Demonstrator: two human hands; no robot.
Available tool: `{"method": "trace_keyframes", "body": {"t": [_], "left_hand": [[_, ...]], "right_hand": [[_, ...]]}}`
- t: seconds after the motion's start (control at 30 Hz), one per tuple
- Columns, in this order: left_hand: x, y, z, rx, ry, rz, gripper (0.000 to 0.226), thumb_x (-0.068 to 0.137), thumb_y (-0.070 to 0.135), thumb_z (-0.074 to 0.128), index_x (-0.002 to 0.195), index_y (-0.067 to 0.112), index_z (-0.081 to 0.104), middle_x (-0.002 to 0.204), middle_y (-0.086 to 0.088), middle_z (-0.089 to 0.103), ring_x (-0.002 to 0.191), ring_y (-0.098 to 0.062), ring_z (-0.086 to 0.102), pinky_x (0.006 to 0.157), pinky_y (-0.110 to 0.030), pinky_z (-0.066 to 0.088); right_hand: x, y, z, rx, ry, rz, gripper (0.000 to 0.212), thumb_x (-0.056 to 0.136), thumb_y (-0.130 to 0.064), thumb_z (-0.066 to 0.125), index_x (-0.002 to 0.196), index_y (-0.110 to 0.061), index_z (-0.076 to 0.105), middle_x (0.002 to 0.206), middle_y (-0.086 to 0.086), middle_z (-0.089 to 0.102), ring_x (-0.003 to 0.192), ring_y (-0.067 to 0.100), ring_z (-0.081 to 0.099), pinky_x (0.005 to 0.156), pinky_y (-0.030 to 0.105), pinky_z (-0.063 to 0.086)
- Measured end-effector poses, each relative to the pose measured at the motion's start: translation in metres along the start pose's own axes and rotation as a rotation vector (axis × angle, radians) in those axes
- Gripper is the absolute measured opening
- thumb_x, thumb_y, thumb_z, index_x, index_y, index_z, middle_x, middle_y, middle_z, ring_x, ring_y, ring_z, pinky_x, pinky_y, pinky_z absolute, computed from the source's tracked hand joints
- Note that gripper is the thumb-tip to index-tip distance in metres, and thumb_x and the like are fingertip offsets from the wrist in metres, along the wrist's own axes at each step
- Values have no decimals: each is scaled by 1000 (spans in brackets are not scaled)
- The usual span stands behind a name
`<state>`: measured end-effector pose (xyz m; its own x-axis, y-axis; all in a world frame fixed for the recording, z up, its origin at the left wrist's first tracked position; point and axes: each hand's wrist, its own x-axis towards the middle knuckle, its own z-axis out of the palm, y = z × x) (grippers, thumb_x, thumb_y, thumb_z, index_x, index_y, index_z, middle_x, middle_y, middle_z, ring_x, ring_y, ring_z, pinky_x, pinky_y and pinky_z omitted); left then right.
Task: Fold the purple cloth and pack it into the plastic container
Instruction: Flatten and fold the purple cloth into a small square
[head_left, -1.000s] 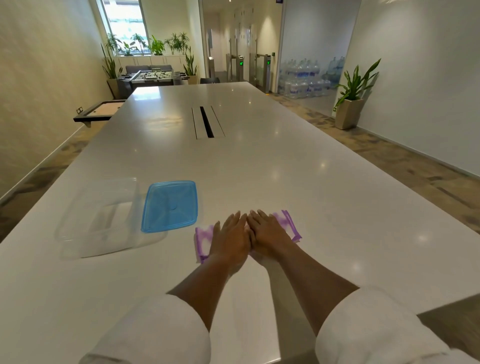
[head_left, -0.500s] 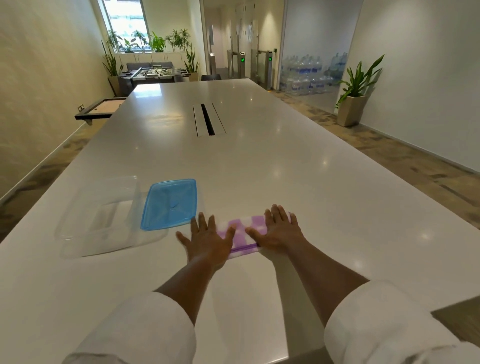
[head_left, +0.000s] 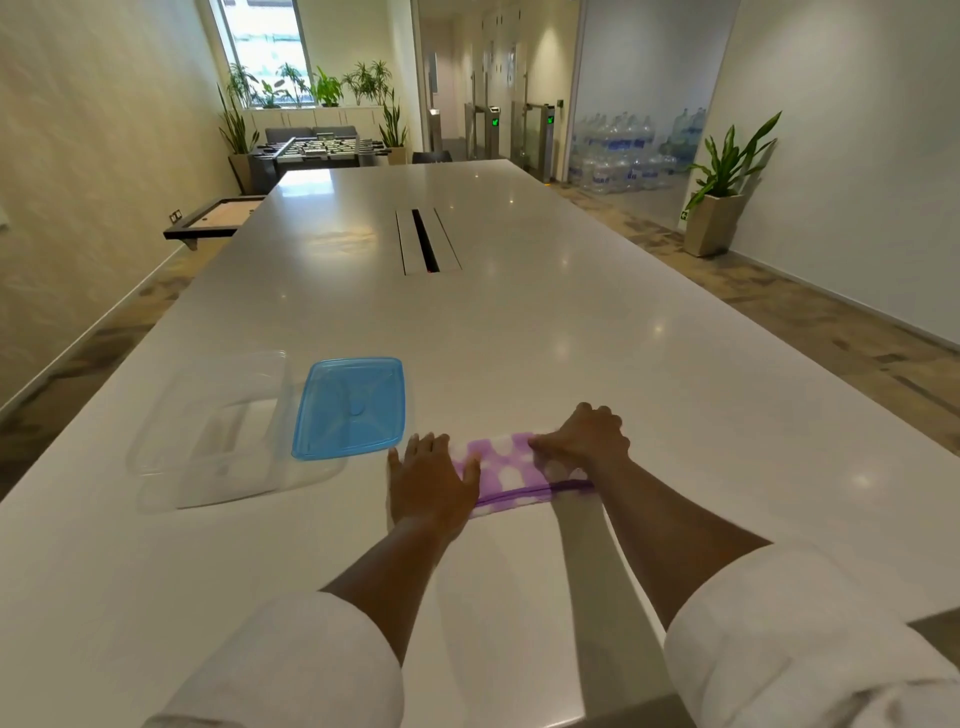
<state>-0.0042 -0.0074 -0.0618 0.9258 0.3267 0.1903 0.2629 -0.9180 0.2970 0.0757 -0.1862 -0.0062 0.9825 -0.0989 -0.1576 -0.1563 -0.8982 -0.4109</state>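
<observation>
The purple-and-white checked cloth (head_left: 506, 465) lies folded into a short strip on the white table (head_left: 545, 332), close in front of me. My left hand (head_left: 428, 480) rests flat on its left end, fingers spread. Covering the right end, my right hand (head_left: 587, 439) has its fingers curled and the thumb laid on the fabric, gripping it. The clear plastic container (head_left: 156, 457) stands open and empty to the left. Its blue lid (head_left: 350, 408) leans on the container's right rim, just beyond my left hand.
A cable slot (head_left: 426, 241) is set into the middle of the long table, farther off. The table's near edge runs just below my sleeves. A potted plant (head_left: 719, 208) stands on the floor to the right.
My hands, pressed together at the cloth's middle a second ago, have slid apart to its two ends. The right hand's fingers have curled onto the cloth.
</observation>
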Motion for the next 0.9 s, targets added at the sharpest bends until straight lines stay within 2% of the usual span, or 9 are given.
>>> {"method": "trace_keyframes", "body": {"t": [0.1,0.2,0.33,0.43,0.53,0.63,0.7,0.8,0.9], "left_hand": [[-2,3,0,-74,34,39,55,94,54,40,135,21,53,140,-1,56,133,-20,47,117,-41,29],[-3,5,-6,-143,115,44,45,90,52,51,124,25,60,126,4,62,116,-18,55,102,-34,44],[1,10,-15,-35,163,83,25,86,50,58,98,30,66,101,6,63,97,-16,57,82,-30,45],[4,14,-20,-138,51,-26,20,87,45,57,89,28,68,93,4,70,84,-18,64,71,-27,46],[10,16,-22,-160,-91,-75,24,87,46,54,93,28,68,96,2,72,87,-21,65,76,-30,49],[14,15,-26,-253,-209,-133,25,84,43,55,96,26,69,98,2,71,85,-19,61,76,-29,47],[16,14,-30,-336,-283,-178,22,84,40,57,94,24,70,95,2,71,85,-19,62,78,-29,49],[21,14,-39,-455,-409,-190,30,91,37,53,88,12,71,84,-5,69,77,-21,60,76,-31,47],[24,17,-53,-782,-535,-346,40,100,43,46,91,10,67,69,-2,60,52,-13,48,55,-23,44]], "right_hand": [[0,-3,-6,61,-46,149,72,60,-55,80,112,-9,59,118,10,59,114,29,55,87,35,49],[2,-2,-12,125,-191,187,44,64,-44,79,94,-13,76,94,4,75,86,22,70,72,27,52],[4,3,-12,288,-247,192,26,69,-35,79,85,-14,79,91,2,77,90,20,72,88,31,55],[2,2,-14,347,-266,183,23,70,-28,78,84,-10,78,90,4,77,90,21,72,89,34,55],[0,-5,-22,259,-288,152,28,69,-27,78,87,-6,75,95,10,72,94,25,70,80,32,52],[-6,-15,-33,173,-360,87,18,70,-23,79,69,-8,69,96,14,66,102,29,68,84,33,53],[-10,-20,-39,170,-374,58,17,75,-21,74,71,-5,68,96,15,65,91,30,68,76,33,52],[-14,-30,-46,248,-343,41,17,79,-17,68,74,-4,58,75,13,54,60,25,52,56,28,43],[-21,-48,-54,392,-425,31,13,77,-14,68,79,-5,59,71,10,55,59,22,53,61,29,49]]}}
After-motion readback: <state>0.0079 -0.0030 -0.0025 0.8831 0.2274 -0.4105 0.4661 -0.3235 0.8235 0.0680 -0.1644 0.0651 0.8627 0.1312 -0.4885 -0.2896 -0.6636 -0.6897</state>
